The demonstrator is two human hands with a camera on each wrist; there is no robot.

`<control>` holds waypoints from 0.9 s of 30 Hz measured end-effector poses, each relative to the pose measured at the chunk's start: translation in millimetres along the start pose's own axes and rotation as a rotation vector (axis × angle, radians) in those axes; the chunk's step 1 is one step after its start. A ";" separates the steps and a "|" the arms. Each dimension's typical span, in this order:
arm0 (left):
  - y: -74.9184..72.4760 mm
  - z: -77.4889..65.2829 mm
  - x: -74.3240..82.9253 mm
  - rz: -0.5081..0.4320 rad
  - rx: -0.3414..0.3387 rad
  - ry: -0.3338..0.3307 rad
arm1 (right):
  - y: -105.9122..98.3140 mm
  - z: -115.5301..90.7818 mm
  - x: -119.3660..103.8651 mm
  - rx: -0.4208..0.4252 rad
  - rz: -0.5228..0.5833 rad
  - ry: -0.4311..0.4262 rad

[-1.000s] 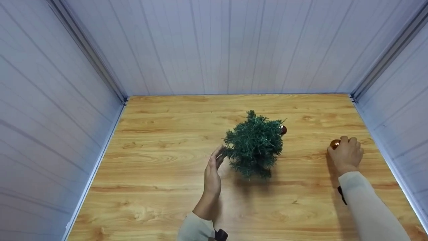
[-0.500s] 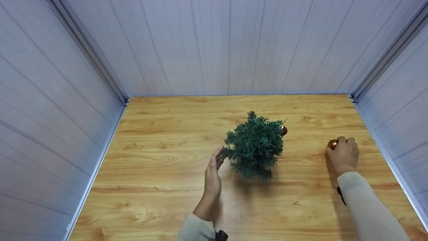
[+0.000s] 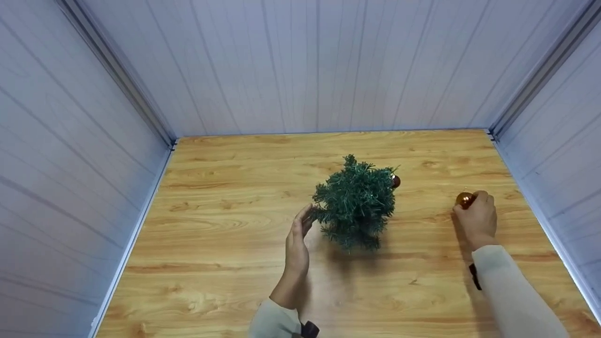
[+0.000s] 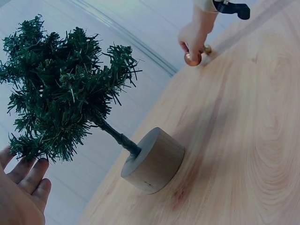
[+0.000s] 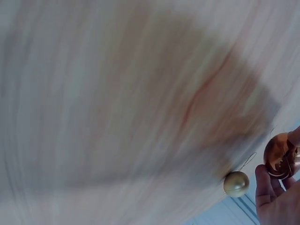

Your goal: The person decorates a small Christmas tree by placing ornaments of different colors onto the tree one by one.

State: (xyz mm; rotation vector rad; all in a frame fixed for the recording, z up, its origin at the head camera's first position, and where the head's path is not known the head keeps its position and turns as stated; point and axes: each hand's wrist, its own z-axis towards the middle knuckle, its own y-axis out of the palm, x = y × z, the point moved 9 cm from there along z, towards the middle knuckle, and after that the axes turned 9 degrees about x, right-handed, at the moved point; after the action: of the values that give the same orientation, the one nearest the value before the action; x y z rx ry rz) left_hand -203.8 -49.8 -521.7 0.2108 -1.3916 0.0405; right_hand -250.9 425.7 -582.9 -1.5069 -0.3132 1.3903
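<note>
A small green artificial Christmas tree (image 3: pixel 355 204) stands upright on a round wooden base (image 4: pixel 157 161). My left hand (image 3: pixel 297 246) is at its left side, fingers extended, with the fingertips at a lower branch. On the right, my right hand (image 3: pixel 478 217) pinches a shiny copper-orange bauble (image 3: pixel 465 200) between thumb and fingers. Close beside that hand, a smaller gold bauble (image 5: pixel 236 183) with a thread loop lies on the table in the right wrist view; the head view does not show it. A dark red bauble (image 3: pixel 396 181) shows at the tree's right edge.
The wood-grain tabletop (image 3: pixel 225 281) is bounded by a pale panelled back wall (image 3: pixel 300 65) and side walls to the left and right (image 3: pixel 554 155). Black straps sit at both wrists (image 3: pixel 309 329).
My right hand has shifted slightly left with the copper-orange bauble, and more of the bauble now shows. The left hand and the tree have stayed in place.
</note>
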 end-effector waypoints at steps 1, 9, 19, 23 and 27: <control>-0.1 0.0 -0.4 -0.001 0.001 -0.001 | 0.0 -1.0 0.1 0.001 0.021 0.013; 0.5 -0.7 -1.7 -0.007 0.003 -0.015 | 1.2 -13.3 -8.2 0.035 0.134 0.033; 0.4 -0.9 -4.4 -0.028 0.004 -0.034 | 14.2 -33.4 -13.8 -0.097 0.486 0.258; 0.6 -1.2 -3.4 -0.033 0.007 -0.032 | 17.2 -38.0 -19.5 -0.151 0.641 0.322; 0.8 -1.2 -2.3 -0.036 0.010 -0.032 | 16.9 -41.5 -25.1 -0.152 0.816 0.374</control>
State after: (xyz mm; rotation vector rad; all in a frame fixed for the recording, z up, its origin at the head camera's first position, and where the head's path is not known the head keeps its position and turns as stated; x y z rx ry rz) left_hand -203.2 -48.6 -524.0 0.2455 -1.4189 0.0140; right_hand -230.2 379.1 -589.1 -2.1008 0.4994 1.6606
